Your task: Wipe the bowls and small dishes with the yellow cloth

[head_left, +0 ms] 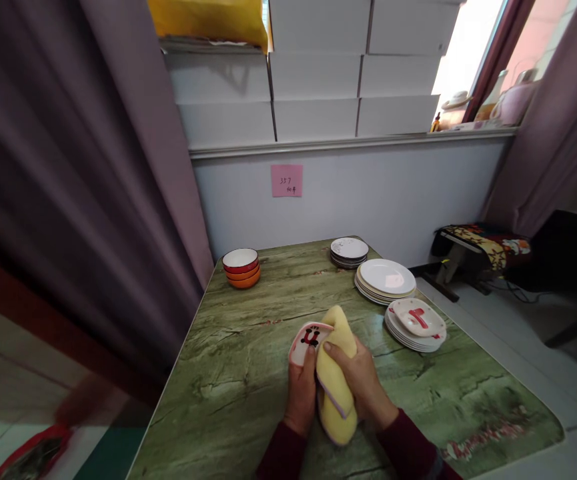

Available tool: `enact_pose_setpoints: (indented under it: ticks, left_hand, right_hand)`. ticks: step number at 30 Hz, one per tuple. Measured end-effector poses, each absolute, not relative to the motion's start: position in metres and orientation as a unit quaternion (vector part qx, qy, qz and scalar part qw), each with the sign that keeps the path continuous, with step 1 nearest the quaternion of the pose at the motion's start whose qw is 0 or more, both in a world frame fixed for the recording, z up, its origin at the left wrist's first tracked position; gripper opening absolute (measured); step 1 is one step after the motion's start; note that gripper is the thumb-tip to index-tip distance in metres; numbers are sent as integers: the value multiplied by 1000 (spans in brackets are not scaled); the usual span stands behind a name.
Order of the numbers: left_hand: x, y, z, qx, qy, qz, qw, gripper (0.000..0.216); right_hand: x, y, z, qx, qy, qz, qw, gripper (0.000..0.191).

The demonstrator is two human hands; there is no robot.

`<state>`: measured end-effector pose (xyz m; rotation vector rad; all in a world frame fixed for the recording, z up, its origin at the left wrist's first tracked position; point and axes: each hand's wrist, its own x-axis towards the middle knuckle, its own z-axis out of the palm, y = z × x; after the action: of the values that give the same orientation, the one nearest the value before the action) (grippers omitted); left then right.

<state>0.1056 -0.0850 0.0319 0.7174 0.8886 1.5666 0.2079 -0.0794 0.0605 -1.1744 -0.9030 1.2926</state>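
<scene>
Low over the near middle of the table, my left hand [302, 393] grips a small white dish [300, 341] with a pink rim and a dark red and black print, its thumb on the face. A folded yellow cloth [335, 380] covers the dish's right side. My right hand [361, 380] is closed on that cloth, thumb on top, pressing it against the dish. The cloth's lower end hangs below both hands. The dish's right edge is hidden under the cloth.
The green marbled table [228, 373] carries stacked red and orange bowls [242, 269] at far left. Along its right side stand patterned small plates [349, 251], large white plates [387, 277] and pink-marked plates [418, 323]. A wall [368, 193] rises behind; a stool [488, 247] stands right.
</scene>
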Motion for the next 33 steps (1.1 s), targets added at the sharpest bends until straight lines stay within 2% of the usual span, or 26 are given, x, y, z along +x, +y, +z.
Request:
enact_pose_setpoints:
  ticks: [4, 8, 11, 14, 16, 18, 20, 23, 25, 29, 33]
  left_hand:
    - [101, -86, 37, 394, 421, 604, 550, 41]
    - [93, -88, 42, 466, 461, 558, 509, 38]
    - [92, -89, 40, 492, 465, 537, 503, 39]
    - [97, -90, 33, 476, 476, 540, 505, 43]
    - [101, -91, 30, 448, 471, 558, 516, 46]
    - [104, -91, 30, 412, 449, 586, 534, 49]
    - [106, -92, 32, 365, 420, 622, 550, 49]
    - [106, -91, 36, 303, 390, 658, 569, 47]
    - [106, -91, 37, 292, 384, 659, 578, 47]
    - [105, -90, 33, 331, 380, 628, 593, 48]
    - [101, -90, 31, 414, 426, 553, 584, 49]
  right_hand:
    - [220, -76, 58, -543, -422, 460, 562, 45]
    - [242, -73, 61, -576, -571, 256, 526, 30]
    - [250, -75, 69, -547, -671, 104, 489, 31]
    - [248, -79, 78, -504, -725, 49, 466, 35]
    - [243, -80, 84, -497, -724, 62, 475, 36]
    - [238, -78, 87, -516, -687, 129, 496, 34]
    - [232, -75, 87, -536, -616, 265, 512, 34]
    - [221, -71, 79, -522, -475, 481, 520, 46]
    - [215, -71, 71, -508, -409, 542, 530, 53]
    - [218, -72, 60, -527, -404, 512, 544, 52]
    - [241, -70, 62, -582, -517, 359, 515, 36]
